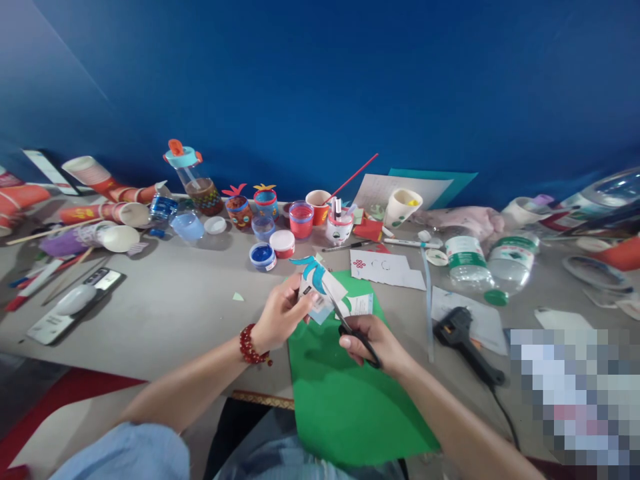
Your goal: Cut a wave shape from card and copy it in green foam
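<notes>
My left hand [284, 312], with a red bead bracelet at the wrist, pinches a white paper piece [330, 283] bearing blue curved shapes. My right hand [373, 340] is closed round the handles of black scissors [371, 351]. The scissor blades point up and left and meet the paper's lower right part. Beneath both hands lies a large green sheet [350, 393], reaching over the table's front edge. Another printed paper scrap [361, 305] rests on the green sheet just right of the held paper.
Paint jars [263, 256], decorated cups [239, 212] and a drink bottle [203, 193] stand at the back. A glue gun [465, 340] and plastic bottles [467, 260] are on the right. A phone [100, 283] lies left on the grey table [200, 300].
</notes>
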Demonstrator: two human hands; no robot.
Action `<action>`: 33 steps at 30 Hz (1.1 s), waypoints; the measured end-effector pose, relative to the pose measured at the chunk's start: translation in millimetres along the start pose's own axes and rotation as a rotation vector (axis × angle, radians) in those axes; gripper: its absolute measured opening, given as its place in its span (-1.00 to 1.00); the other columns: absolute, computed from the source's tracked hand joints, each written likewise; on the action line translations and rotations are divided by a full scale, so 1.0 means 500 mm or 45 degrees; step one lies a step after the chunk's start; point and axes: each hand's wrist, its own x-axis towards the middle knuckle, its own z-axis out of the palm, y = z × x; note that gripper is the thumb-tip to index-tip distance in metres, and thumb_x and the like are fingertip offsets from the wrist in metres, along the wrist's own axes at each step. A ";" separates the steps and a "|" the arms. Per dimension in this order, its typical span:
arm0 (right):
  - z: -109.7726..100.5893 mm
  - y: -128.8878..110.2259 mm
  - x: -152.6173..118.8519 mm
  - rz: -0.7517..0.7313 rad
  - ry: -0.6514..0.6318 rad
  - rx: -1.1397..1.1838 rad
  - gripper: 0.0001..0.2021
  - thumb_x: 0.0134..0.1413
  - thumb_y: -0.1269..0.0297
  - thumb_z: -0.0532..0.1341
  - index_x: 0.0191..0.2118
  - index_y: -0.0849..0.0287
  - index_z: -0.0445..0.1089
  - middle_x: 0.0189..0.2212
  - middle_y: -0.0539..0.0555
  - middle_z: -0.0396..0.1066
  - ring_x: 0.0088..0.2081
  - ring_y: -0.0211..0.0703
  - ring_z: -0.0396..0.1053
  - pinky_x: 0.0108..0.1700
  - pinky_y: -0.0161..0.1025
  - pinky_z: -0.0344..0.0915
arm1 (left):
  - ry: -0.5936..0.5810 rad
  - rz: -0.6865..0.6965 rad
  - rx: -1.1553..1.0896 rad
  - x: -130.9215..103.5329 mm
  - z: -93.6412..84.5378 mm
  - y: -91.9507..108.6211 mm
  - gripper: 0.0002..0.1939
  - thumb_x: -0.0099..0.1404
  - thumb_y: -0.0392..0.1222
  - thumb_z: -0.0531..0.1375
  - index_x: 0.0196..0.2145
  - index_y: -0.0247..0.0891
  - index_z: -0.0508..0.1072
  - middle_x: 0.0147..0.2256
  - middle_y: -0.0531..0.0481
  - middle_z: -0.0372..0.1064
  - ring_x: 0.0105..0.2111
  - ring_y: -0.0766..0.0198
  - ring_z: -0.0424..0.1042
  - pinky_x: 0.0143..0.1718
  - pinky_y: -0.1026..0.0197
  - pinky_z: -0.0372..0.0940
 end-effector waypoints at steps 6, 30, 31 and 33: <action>0.003 0.014 0.003 0.017 0.053 -0.014 -0.42 -0.23 -0.32 0.22 -0.65 0.16 0.14 -0.81 -0.09 0.13 -0.75 -0.38 0.05 -0.68 -0.39 -0.08 | -0.001 0.017 -0.032 0.000 0.000 -0.003 -0.78 0.28 -0.05 0.13 -0.32 -0.28 0.35 -0.51 0.10 0.19 -0.61 0.44 0.21 -0.63 0.37 0.23; 0.004 0.018 0.004 0.000 0.061 -0.082 -0.39 -0.25 -0.36 0.21 -0.65 0.17 0.11 -0.80 -0.11 0.08 -0.72 -0.39 0.02 -0.67 -0.39 -0.12 | -0.071 -0.070 0.050 -0.003 0.004 -0.005 -0.77 0.29 -0.07 0.10 -0.38 -0.30 0.33 -0.53 0.13 0.20 -0.66 0.49 0.20 -0.65 0.41 0.18; 0.004 0.018 0.004 -0.010 0.073 -0.090 -0.39 -0.25 -0.36 0.21 -0.66 0.16 0.10 -0.80 -0.12 0.05 -0.72 -0.40 0.00 -0.67 -0.38 -0.14 | -0.073 -0.067 0.048 -0.003 0.003 -0.004 -0.78 0.29 -0.08 0.09 -0.38 -0.30 0.32 -0.53 0.12 0.20 -0.66 0.49 0.20 -0.65 0.42 0.18; 0.004 0.019 0.004 -0.026 0.090 -0.103 -0.39 -0.24 -0.36 0.20 -0.66 0.16 0.09 -0.80 -0.12 0.01 -0.72 -0.40 -0.02 -0.67 -0.38 -0.16 | -0.078 -0.064 0.046 -0.002 0.003 -0.003 -0.78 0.30 -0.08 0.09 -0.39 -0.30 0.32 -0.53 0.13 0.19 -0.66 0.49 0.20 -0.66 0.42 0.17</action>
